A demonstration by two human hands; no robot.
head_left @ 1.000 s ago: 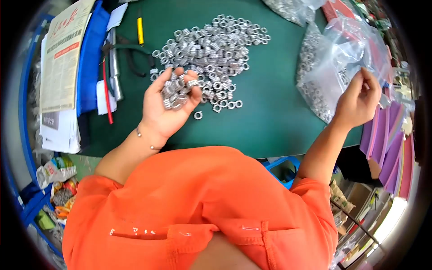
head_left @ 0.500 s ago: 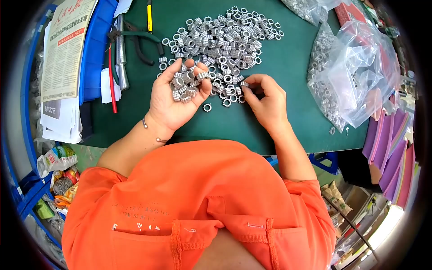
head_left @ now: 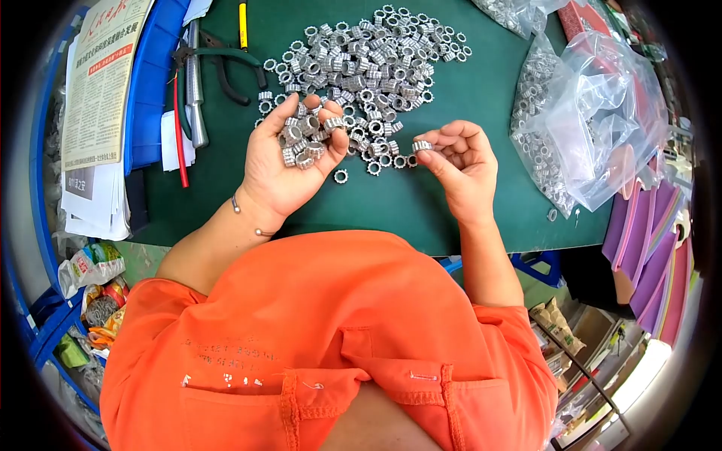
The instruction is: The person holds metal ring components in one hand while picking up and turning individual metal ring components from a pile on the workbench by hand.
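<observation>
My left hand [head_left: 282, 165] is palm up and curled around several small toothed metal rings [head_left: 307, 139], with one more between the thumb side and fingertips. Between thumb and index finger, my right hand [head_left: 460, 169] pinches a single toothed metal ring [head_left: 422, 146], held on its side just off the pile. Behind both hands spreads a heap of the same grey rings [head_left: 368, 64] on the green tabletop [head_left: 361, 207]. One loose ring [head_left: 341, 176] lies apart, between my hands.
To the left are pliers [head_left: 226, 71], a red rod [head_left: 182, 143], a blue tray [head_left: 150, 98] and a newspaper [head_left: 98, 90]. Clear plastic bags [head_left: 594, 113] with more rings lie at the right, near purple folders [head_left: 647, 240].
My right hand has drawn a ring away from the pile's edge, moving slightly right and turning it up. My left hand keeps its rings, nearly still; the whole view has shifted a little.
</observation>
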